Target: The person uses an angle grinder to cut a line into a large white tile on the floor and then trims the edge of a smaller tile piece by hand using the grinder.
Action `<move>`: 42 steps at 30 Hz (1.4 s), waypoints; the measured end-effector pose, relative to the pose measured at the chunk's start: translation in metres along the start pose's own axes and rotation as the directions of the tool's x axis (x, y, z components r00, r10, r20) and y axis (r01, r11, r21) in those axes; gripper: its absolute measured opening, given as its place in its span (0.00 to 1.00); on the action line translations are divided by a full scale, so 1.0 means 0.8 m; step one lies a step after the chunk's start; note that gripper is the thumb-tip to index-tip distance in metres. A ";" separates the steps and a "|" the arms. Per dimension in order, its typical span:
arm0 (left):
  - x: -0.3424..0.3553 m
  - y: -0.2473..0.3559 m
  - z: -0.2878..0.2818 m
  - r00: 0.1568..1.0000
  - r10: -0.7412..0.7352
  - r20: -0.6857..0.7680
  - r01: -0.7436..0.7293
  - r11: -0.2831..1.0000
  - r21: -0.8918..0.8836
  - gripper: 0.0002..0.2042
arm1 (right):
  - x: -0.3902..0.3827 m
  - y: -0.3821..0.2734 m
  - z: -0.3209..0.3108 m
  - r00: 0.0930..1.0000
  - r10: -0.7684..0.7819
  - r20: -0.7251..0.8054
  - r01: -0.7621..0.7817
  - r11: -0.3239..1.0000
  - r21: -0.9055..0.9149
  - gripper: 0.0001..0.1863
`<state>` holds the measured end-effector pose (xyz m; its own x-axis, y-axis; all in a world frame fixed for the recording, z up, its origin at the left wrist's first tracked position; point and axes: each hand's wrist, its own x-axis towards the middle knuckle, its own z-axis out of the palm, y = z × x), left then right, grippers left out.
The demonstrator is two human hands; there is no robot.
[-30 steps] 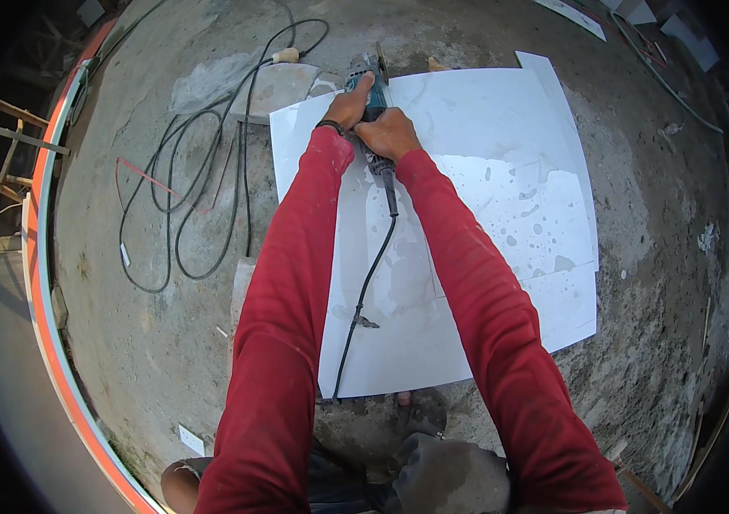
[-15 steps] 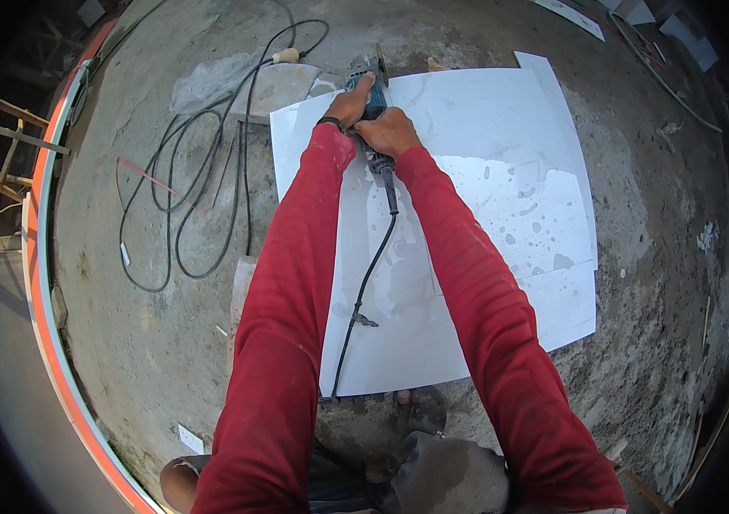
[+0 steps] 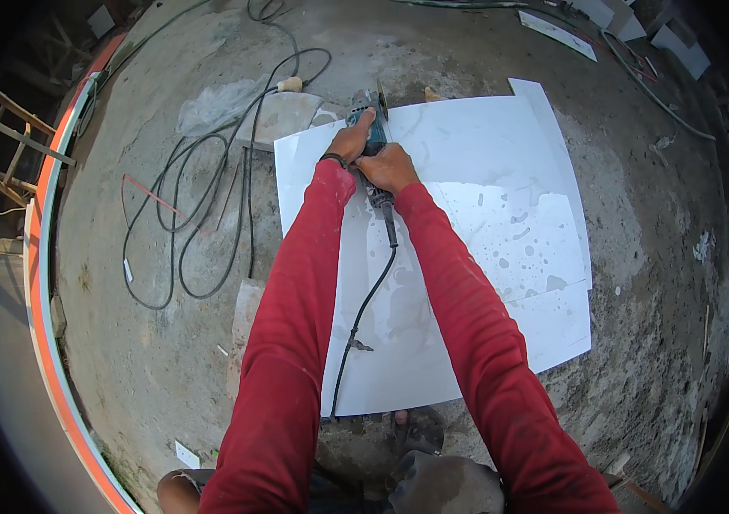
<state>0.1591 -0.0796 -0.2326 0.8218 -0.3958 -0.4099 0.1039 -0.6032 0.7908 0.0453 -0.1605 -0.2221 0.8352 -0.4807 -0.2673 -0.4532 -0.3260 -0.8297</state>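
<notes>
Both hands are closed around a teal and black angle grinder (image 3: 376, 137) at the far edge of a large white tile-like sheet (image 3: 501, 137). My left hand (image 3: 350, 142) grips the front of the body, near the thin upright disc (image 3: 382, 98). Just behind it, my right hand (image 3: 389, 167) wraps the grinder's rear part. The disc's contact with the sheet is too small to make out. A black power cord (image 3: 373, 295) runs from the grinder's tail back over the sheet toward me. Water patches and drops (image 3: 529, 251) wet the sheet's surface.
Coiled black cable (image 3: 172, 248) with a pale connector (image 3: 291, 84) lies on the rough concrete floor (image 3: 150, 368) at left. Clear plastic (image 3: 219, 107) and a stone block (image 3: 283, 118) are beside it. An orange-and-white raised edge (image 3: 39, 283) curves along the left.
The whole scene sits slightly lower in the picture, showing more floor at the far side. Both hands keep their hold on the angle grinder, with little visible movement against the sheet.
</notes>
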 end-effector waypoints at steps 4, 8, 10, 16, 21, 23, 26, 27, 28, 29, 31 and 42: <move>-0.013 0.008 -0.002 1.000 -0.013 -0.012 0.013 0.997 0.078 0.51 | -0.002 -0.001 -0.002 0.996 0.063 0.064 -0.066 0.997 0.041 0.35; -0.022 0.016 -0.008 0.998 -0.015 0.063 0.010 0.997 0.081 0.58 | -0.003 -0.002 -0.003 0.997 0.050 0.051 -0.052 0.998 0.025 0.35; -0.025 0.013 -0.007 0.998 -0.026 0.060 0.021 0.997 0.074 0.58 | -0.004 -0.001 -0.002 0.993 0.090 0.073 -0.090 0.996 0.001 0.35; -0.016 0.001 -0.002 0.997 -0.020 0.072 0.017 0.999 0.044 0.58 | -0.013 0.004 -0.003 0.995 0.073 0.065 -0.075 0.997 0.028 0.37; -0.022 0.004 -0.002 0.997 -0.029 0.067 0.024 0.997 0.072 0.57 | -0.021 -0.002 -0.009 0.996 0.074 0.059 -0.074 0.997 0.000 0.32; -0.029 0.008 -0.004 0.997 -0.034 0.071 0.028 0.996 0.082 0.58 | -0.025 -0.004 -0.011 0.994 0.074 0.079 -0.076 0.997 0.024 0.30; -0.040 0.012 -0.004 0.997 -0.032 0.076 0.029 0.999 0.039 0.58 | -0.029 -0.004 -0.011 0.995 0.073 0.069 -0.075 0.997 0.026 0.30; -0.042 0.012 -0.004 0.997 -0.032 0.076 0.029 0.999 0.040 0.58 | -0.029 -0.003 -0.011 0.995 0.072 0.067 -0.074 0.997 0.023 0.30; -0.043 0.012 -0.003 0.996 -0.032 0.079 0.028 0.999 0.043 0.58 | -0.030 -0.002 -0.011 0.995 0.080 0.062 -0.081 0.997 0.020 0.30; -0.043 0.011 -0.002 0.996 -0.040 0.076 0.038 0.999 0.027 0.58 | -0.030 -0.002 -0.011 0.995 0.074 0.059 -0.076 0.997 0.020 0.30; -0.042 0.008 0.001 0.996 -0.056 0.069 0.056 0.998 -0.009 0.58 | -0.031 0.000 -0.011 0.996 0.073 0.047 -0.074 0.997 0.016 0.30; -0.038 0.001 0.004 0.998 -0.041 0.049 0.039 0.998 0.048 0.56 | -0.039 0.002 -0.011 0.997 0.066 0.050 -0.067 0.998 0.014 0.29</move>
<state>0.1321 -0.0705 -0.2210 0.7883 -0.4042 -0.4639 0.1088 -0.6505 0.7517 0.0159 -0.1529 -0.2108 0.8180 -0.4598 -0.3458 -0.5035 -0.2813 -0.8169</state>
